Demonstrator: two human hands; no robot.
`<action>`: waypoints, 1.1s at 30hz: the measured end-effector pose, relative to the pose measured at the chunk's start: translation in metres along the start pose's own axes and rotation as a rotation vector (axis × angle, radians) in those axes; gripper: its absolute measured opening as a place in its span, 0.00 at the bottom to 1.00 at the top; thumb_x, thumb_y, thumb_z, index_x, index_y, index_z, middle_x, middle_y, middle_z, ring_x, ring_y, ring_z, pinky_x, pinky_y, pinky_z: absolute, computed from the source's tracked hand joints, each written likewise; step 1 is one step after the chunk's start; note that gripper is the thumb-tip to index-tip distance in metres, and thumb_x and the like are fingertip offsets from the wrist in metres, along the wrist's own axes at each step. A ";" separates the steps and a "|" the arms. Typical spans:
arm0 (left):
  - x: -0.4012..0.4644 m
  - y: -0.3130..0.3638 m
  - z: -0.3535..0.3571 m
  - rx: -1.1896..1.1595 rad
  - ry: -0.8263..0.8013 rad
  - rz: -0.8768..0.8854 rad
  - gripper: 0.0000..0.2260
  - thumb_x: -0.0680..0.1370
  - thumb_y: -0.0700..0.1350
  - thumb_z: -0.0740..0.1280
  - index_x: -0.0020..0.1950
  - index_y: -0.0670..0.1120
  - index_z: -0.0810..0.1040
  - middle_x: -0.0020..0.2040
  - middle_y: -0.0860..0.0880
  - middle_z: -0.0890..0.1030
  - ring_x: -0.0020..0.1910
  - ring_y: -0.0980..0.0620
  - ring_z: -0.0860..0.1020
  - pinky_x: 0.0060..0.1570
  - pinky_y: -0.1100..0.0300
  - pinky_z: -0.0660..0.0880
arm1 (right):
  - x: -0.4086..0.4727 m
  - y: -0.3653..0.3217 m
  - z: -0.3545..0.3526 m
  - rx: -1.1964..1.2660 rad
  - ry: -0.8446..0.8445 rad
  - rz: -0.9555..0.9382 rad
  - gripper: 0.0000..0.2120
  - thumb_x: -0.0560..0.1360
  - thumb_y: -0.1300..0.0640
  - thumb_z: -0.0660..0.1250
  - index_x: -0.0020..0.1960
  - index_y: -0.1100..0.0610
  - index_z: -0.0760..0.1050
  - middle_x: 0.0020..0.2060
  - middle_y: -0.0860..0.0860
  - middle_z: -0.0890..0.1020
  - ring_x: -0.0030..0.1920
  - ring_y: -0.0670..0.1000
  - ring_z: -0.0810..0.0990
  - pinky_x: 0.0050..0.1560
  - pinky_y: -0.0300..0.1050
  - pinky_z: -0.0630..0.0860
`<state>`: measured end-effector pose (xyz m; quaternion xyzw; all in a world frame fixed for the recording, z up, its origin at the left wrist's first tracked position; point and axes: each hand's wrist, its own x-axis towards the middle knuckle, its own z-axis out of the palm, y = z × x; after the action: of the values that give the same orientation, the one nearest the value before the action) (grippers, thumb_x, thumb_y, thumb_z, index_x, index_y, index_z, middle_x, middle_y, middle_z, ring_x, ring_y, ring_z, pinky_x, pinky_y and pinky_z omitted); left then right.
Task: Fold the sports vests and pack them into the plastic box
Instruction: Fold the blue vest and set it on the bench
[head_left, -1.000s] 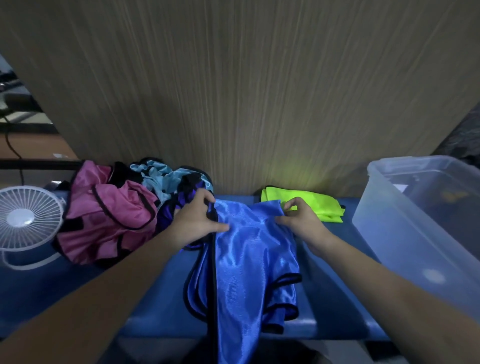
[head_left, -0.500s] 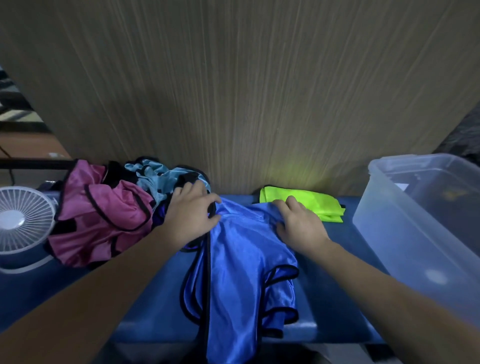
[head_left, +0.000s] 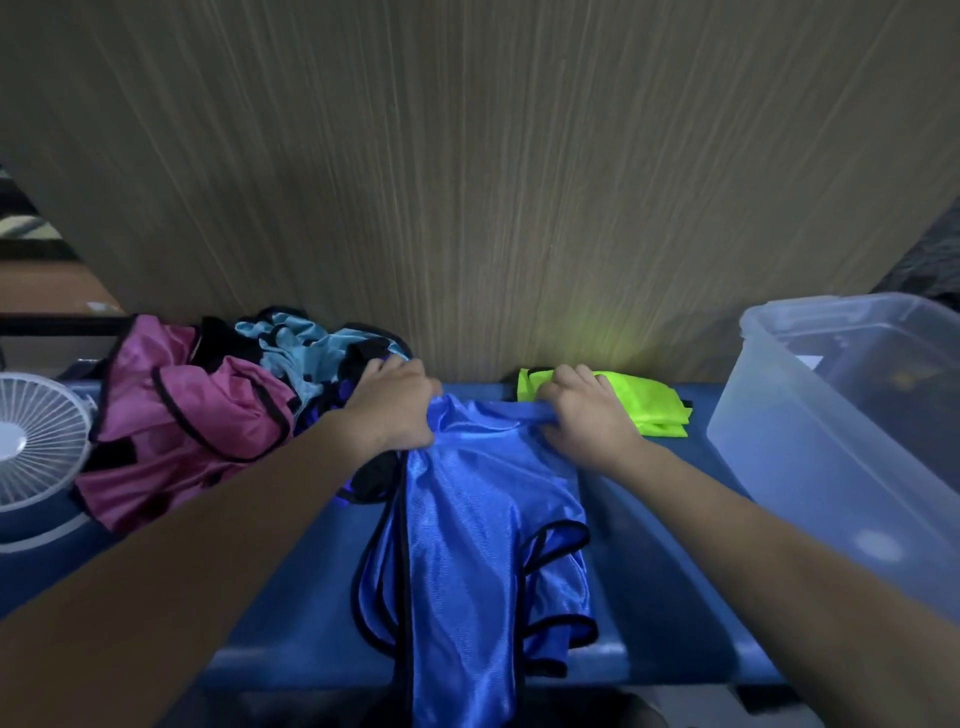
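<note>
A shiny blue vest (head_left: 483, 519) with black trim lies lengthwise on the blue surface (head_left: 670, 613), its lower end hanging over the near edge. My left hand (head_left: 397, 408) grips its far left corner and my right hand (head_left: 584, 418) grips its far right corner, the top edge stretched between them. A folded neon yellow vest (head_left: 654, 405) lies by the wall, just beyond my right hand. The clear plastic box (head_left: 810, 441) stands at the right.
A heap of unfolded vests, pink (head_left: 192, 421) and light blue (head_left: 306, 353) among them, sits at the left by the wall. A small white fan (head_left: 36, 441) stands at the far left. A wood-grain panel (head_left: 467, 182) rises right behind the surface.
Both hands have slid further apart along the blue vest's top edge and now grip its corners, pulling that edge taut and slightly toward the wall.
</note>
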<state>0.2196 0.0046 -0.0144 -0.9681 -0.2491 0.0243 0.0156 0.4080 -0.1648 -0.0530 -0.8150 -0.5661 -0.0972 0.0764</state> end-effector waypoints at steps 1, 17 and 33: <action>0.000 0.000 -0.001 -0.039 0.002 0.002 0.20 0.71 0.49 0.72 0.63 0.52 0.75 0.58 0.50 0.73 0.63 0.47 0.69 0.64 0.53 0.61 | 0.000 0.002 -0.003 0.129 0.007 0.040 0.11 0.70 0.55 0.72 0.51 0.57 0.77 0.47 0.54 0.74 0.51 0.57 0.73 0.50 0.51 0.67; -0.094 0.014 -0.088 -0.754 0.186 0.119 0.10 0.77 0.39 0.70 0.48 0.55 0.75 0.39 0.58 0.82 0.38 0.61 0.78 0.42 0.60 0.73 | -0.077 -0.027 -0.125 1.311 0.117 0.230 0.07 0.80 0.67 0.64 0.56 0.59 0.75 0.42 0.48 0.85 0.42 0.46 0.82 0.40 0.37 0.76; -0.182 0.024 -0.200 -0.817 0.230 0.201 0.08 0.76 0.39 0.73 0.52 0.50 0.80 0.43 0.49 0.86 0.41 0.56 0.82 0.49 0.57 0.76 | -0.134 -0.054 -0.226 1.364 0.251 0.115 0.04 0.80 0.64 0.66 0.48 0.57 0.75 0.42 0.60 0.83 0.40 0.53 0.82 0.36 0.43 0.75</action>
<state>0.0832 -0.1083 0.1915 -0.9105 -0.1394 -0.1829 -0.3437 0.2952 -0.3206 0.1339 -0.5962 -0.4434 0.1909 0.6414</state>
